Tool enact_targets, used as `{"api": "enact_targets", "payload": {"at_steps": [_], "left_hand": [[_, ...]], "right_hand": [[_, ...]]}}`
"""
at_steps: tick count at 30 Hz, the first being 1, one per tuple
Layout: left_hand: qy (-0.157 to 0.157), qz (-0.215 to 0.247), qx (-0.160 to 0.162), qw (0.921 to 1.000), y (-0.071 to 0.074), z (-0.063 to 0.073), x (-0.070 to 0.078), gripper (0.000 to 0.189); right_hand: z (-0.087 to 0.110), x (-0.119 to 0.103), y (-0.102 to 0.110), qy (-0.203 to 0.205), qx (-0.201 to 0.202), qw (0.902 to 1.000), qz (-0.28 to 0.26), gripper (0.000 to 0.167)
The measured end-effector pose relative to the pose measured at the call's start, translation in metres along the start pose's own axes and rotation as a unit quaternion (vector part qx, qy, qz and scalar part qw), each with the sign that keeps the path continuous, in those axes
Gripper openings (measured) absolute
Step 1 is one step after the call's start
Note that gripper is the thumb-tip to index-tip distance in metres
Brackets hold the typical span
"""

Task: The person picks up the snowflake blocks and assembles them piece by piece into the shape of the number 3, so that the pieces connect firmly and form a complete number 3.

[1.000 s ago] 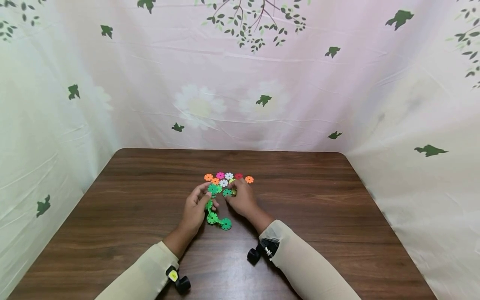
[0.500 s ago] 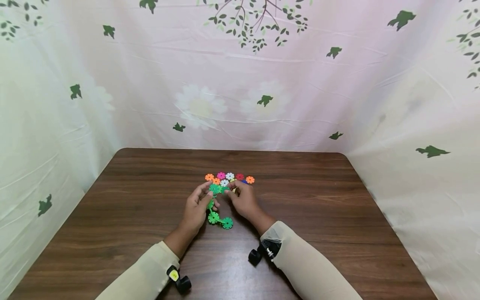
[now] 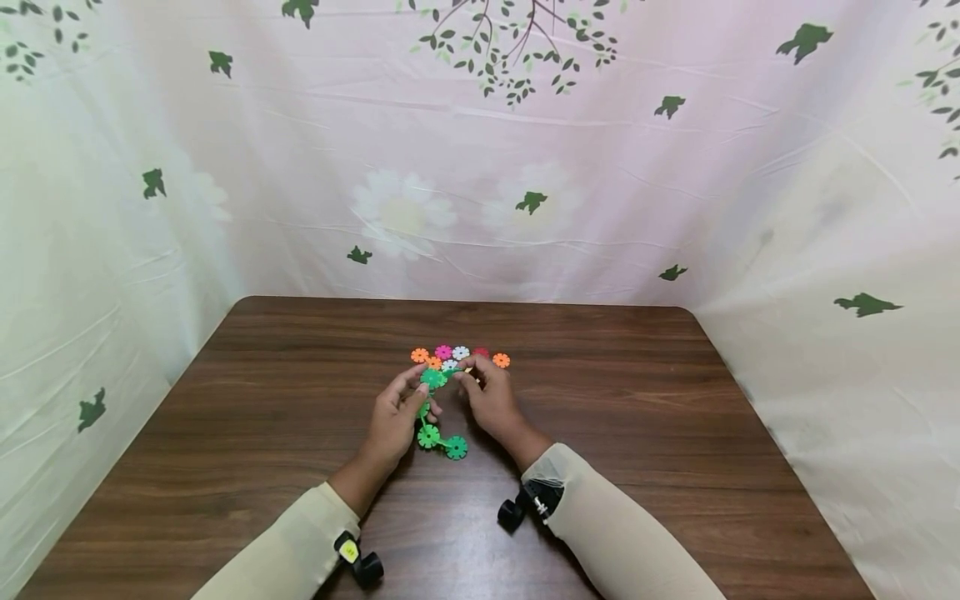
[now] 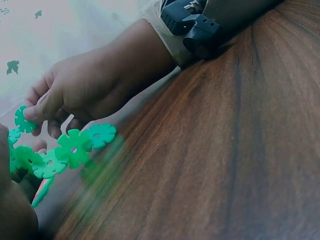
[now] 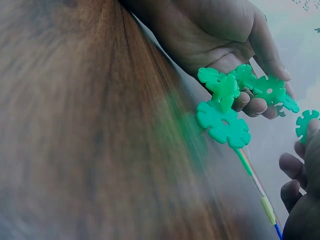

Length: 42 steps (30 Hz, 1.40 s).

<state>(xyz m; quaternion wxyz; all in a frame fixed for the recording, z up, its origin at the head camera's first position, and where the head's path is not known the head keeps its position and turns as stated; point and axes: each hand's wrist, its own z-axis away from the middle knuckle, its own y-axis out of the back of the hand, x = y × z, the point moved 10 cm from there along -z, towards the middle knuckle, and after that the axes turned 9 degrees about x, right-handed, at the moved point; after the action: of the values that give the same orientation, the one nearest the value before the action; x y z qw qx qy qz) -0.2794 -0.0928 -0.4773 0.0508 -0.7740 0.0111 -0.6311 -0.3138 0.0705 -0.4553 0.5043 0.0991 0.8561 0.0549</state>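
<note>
And there's the pale printed cloth [image 3: 480,150], rising well beyond the green chain [image 3: 428,430], with the brown wooden table [image 3: 637,400] spreading out beneath that chain! Left hand [image 3: 390,417] at the chain's left side, thumb and fingers bent in, pinching its far part; the near part trails toward the person. Right hand [image 3: 491,404] to the chain's right, thumb and fingertips nipped together on one green disc [image 5: 306,125], just beside the chain's far end, a slim gap showing! Loose discs [image 3: 443,352], orange, pink, white and red, lie just beyond the chain.
</note>
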Motion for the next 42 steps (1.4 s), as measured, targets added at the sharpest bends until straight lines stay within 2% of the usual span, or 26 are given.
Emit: {"api": "enact_targets", "payload": {"at_steps": [14,19,27,36,42], "left_hand": [[-0.008,-0.010,-0.017,0.9998,-0.0032,0.0011,-0.0002,0.045],[-0.023,-0.006,-0.016,0.9996,-0.0029,0.0016,0.0015,0.048],[-0.052,0.007,-0.040,0.9978,-0.0049,0.0044,0.0072,0.050],[-0.055,-0.001,-0.059,0.9968,-0.0079,0.0051,0.0071,0.051],[-0.074,0.001,-0.068,0.9949,-0.0084,0.0057,0.0094,0.050]], "right_hand": [[0.0016,-0.0043,-0.0007,0.017,-0.011,0.9994,-0.027,0.007],[0.0016,-0.0063,-0.0007,0.040,-0.009,0.9984,-0.039,0.013],[0.0007,-0.0080,0.0016,0.065,0.003,0.9950,-0.076,0.008],[0.0002,-0.0064,0.0060,0.043,0.010,0.9965,-0.072,0.007],[0.0007,-0.0034,0.0054,0.012,0.005,0.9974,-0.070,0.008]]}}
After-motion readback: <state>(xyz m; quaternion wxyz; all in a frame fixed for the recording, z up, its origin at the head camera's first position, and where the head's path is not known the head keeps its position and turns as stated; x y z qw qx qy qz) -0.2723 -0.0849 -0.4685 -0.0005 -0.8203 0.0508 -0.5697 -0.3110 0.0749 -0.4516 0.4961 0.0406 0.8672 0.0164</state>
